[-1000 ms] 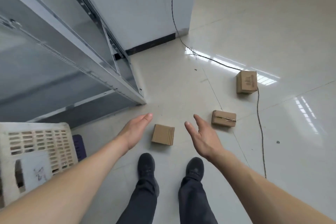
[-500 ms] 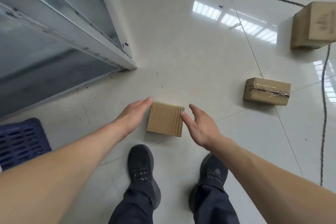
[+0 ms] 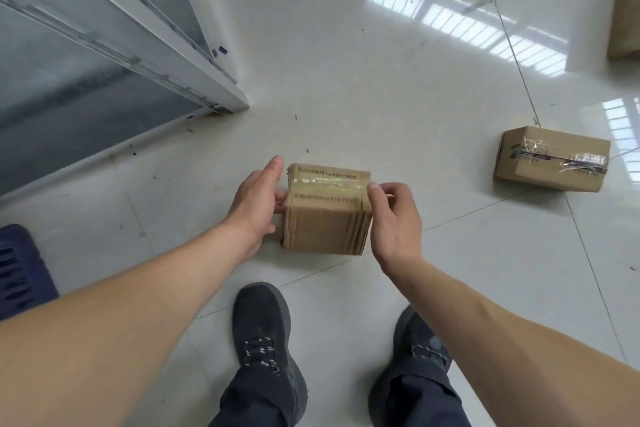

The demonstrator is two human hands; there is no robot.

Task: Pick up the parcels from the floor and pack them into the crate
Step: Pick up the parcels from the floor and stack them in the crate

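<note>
**Both hands clasp a small parcel just ahead of the feet**

The parcel [image 3: 327, 210], a small brown cardboard box with clear tape and a line of print along its far top edge, sits between the two hands, low over the pale tiled floor [image 3: 346, 80]. Whether its base touches the tiles cannot be told.

The left hand [image 3: 258, 199] lies against the parcel's left side. Its fingers run along that face toward the far corner, and the thumb curls in at the near lower edge, so the hand grips the box from the side. The right hand [image 3: 393, 218] holds the opposite side: its fingers are curled, with the fingertips pinching the top right corner by the tape. The box is thus clamped from left and right, its top and near face uncovered.

Two dark shoes [image 3: 266, 340] stand just behind the parcel, one under each forearm.

A second parcel [image 3: 550, 159], taped across its top, lies on the floor well apart to the right. A third box [image 3: 627, 17] shows only partly at the right edge, farther away. At the left edge is a corner of a dark blue slotted crate [image 3: 20, 270]. A grey metal frame [image 3: 145, 45] fills the upper left.
</note>
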